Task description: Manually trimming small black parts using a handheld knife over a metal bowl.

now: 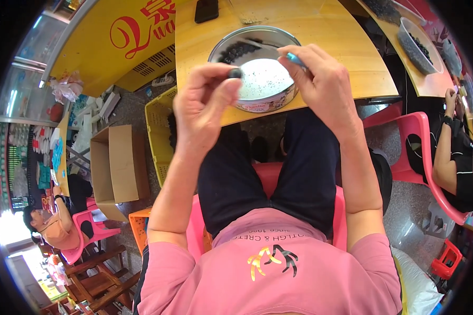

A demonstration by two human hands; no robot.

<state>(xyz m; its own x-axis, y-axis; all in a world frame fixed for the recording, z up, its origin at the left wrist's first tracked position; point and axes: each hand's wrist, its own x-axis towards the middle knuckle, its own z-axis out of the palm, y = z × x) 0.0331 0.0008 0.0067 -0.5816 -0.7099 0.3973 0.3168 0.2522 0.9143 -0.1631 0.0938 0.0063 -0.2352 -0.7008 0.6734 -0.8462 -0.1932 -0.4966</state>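
Between the thumb and fingertips of my left hand (pixel 207 102) is a small dark round piece (pixel 235 73); its kind is unclear. My right hand (pixel 323 79) is closed around a slim tool with a light blue handle (pixel 295 59). Its working end points left and is too blurred to make out. Both hands are raised over the near part of a round metal tin (pixel 263 106). Inside it, several similar dark pieces (pixel 239 51) lie at the far left, and a white surface (pixel 265 79) sprinkled with dark specks covers the near part.
The tin stands at the front edge of a wooden table (pixel 352 63); a black phone (pixel 206 10) lies farther back. A yellow crate (pixel 160 113) and a cardboard box (pixel 120 165) sit at left. At right are a bowl of dark pieces (pixel 420 47) and a person on a pink chair (pixel 425 152).
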